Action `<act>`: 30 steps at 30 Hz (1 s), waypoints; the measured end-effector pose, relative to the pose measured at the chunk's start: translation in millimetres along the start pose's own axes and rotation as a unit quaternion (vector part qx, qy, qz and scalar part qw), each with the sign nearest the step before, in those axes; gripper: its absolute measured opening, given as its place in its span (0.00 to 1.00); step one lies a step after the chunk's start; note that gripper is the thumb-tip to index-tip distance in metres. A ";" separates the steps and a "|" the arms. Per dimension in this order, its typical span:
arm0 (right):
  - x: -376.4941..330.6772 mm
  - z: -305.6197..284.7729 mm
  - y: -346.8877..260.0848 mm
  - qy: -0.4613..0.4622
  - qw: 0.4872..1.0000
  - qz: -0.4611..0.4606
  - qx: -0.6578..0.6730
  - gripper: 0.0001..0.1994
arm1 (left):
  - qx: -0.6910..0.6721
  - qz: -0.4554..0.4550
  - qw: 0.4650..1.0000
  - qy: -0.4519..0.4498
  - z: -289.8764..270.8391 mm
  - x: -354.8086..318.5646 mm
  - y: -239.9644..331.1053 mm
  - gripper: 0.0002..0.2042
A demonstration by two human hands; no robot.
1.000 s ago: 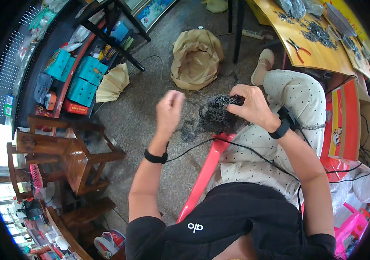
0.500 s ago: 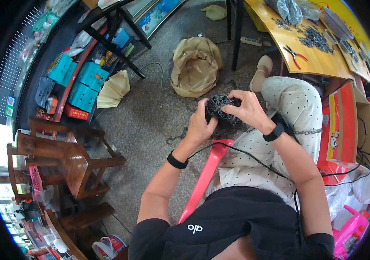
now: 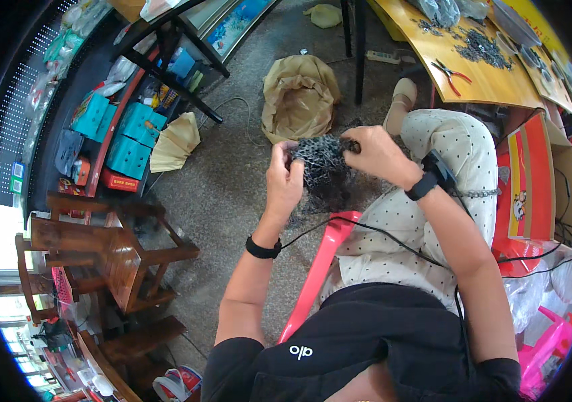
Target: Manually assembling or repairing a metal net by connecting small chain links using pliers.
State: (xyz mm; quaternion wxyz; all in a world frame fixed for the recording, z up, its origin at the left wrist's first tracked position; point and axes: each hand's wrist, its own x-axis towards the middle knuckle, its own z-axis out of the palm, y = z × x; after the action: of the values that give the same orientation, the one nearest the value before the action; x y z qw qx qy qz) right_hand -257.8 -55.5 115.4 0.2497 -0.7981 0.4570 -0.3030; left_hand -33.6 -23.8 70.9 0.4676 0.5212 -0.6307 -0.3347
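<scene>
Head view: and there was the tangled dark bundle (image 3: 323,162), up above the floor (image 3: 219,214), left hand (image 3: 284,182) pinching its left edge, right hand (image 3: 383,159) gripping its right! Just beyond on the far side stood a brown paper bag (image 3: 274,100); far right, pliers (image 3: 452,75) lay on the table (image 3: 500,88).

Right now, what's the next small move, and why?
Probably ease the right hand slightly outward with the left hand steady: they grip opposite sides of the dark tangled bundle, which looks matted between them, so a gentle pull might loosen it.
</scene>
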 end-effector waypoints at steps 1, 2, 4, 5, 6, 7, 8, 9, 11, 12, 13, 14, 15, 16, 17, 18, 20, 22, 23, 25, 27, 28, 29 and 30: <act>4.2 -7.6 2.0 0.003 0.998 0.043 -0.048 0.13 | -0.027 0.005 0.999 0.023 -2.2 3.5 1.1 0.16; 5.7 -12.3 9.4 0.033 0.996 0.059 -0.053 0.12 | -0.053 0.010 0.997 0.046 -5.5 6.0 3.3 0.15; 5.4 -23.1 9.2 0.066 0.995 0.055 0.051 0.11 | -0.081 0.006 0.995 0.060 -14.6 11.1 4.2 0.14; 9.9 -24.7 6.7 0.065 0.995 0.055 0.051 0.11 | -0.087 0.005 0.994 0.071 -19.1 15.6 2.8 0.14; 17.4 -25.0 3.9 0.075 0.987 0.072 0.124 0.10 | -0.094 0.004 0.992 0.083 -22.0 19.2 2.5 0.15; 23.8 -26.8 2.9 0.086 0.973 0.090 0.196 0.10 | -0.097 -0.001 0.990 0.105 -22.6 21.6 7.9 0.15; 27.7 -30.6 4.5 0.086 0.973 0.090 0.196 0.10 | -0.096 -0.001 0.990 0.105 -25.6 21.9 8.7 0.15; 30.7 -35.4 7.2 0.110 0.953 0.143 0.243 0.08 | -0.091 -0.008 0.991 0.095 -30.8 22.5 8.8 0.16; 33.0 -58.2 11.8 0.151 0.905 0.235 0.322 0.08 | -0.113 -0.016 0.988 0.100 -32.9 27.9 13.4 0.16; 33.6 -67.9 19.6 0.191 0.903 0.215 0.318 0.07 | -0.114 -0.015 0.988 0.100 -35.3 30.5 14.1 0.16; 32.6 -76.8 18.4 0.203 0.880 0.177 0.391 0.06 | -0.084 -0.006 0.991 0.106 -43.0 30.2 12.0 0.16; 31.3 -89.8 13.0 0.215 0.850 0.140 0.461 0.06 | -0.055 0.003 0.992 0.110 -50.5 29.2 9.9 0.16; 32.8 -102.9 8.4 0.237 0.831 0.106 0.492 0.06 | -0.029 0.001 0.994 0.108 -58.0 29.8 9.9 0.17; 33.8 -120.3 5.0 0.262 0.812 0.072 0.517 0.06 | -0.058 0.019 0.993 0.103 -58.5 33.1 10.4 0.17; 34.3 -143.2 9.1 0.225 0.807 0.033 0.544 0.05 | -0.036 0.049 0.992 0.111 -64.4 33.7 14.8 0.17; 33.4 -164.1 13.6 0.192 0.802 -0.004 0.565 0.05 | -0.019 0.081 0.990 0.115 -64.8 36.7 16.7 0.17; 35.3 -170.3 -11.9 0.227 0.789 0.021 0.570 0.05 | 0.027 0.079 0.991 0.104 -65.0 36.0 26.3 0.17; 34.7 -175.8 -24.3 0.260 0.775 0.046 0.574 0.06 | 0.072 0.077 0.990 0.094 -65.3 33.1 32.6 0.16; 34.1 -178.8 -25.7 0.223 0.809 0.025 0.543 0.06 | 0.057 0.065 0.992 0.090 -65.7 31.0 34.5 0.16; 28.9 -174.2 -69.5 0.178 0.861 -0.063 0.471 0.06 | 0.039 0.053 0.994 0.086 -66.9 29.9 36.9 0.15; 46.0 -174.9 -43.8 0.249 0.942 -0.154 0.166 0.04 | -0.057 0.016 0.996 0.064 -70.6 33.0 36.2 0.15; 56.7 -175.5 -22.8 0.294 0.914 -0.233 -0.154 0.03 | -0.057 0.016 0.996 0.064 -71.0 33.8 37.4 0.15; 61.8 -166.7 9.1 0.291 0.935 -0.144 -0.141 0.12 | -0.109 0.001 0.993 0.053 -70.6 36.8 37.8 0.15; 66.2 -154.0 18.6 0.290 0.936 -0.146 -0.138 0.12 | -0.158 -0.018 0.986 0.045 -73.0 37.2 36.2 0.15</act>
State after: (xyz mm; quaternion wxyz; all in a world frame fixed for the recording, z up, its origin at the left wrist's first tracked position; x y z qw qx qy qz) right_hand -351.8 -141.1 226.3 -0.0528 -0.7600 0.4256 -0.4883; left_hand 21.7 -46.8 137.6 0.5663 0.4662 -0.5386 -0.4144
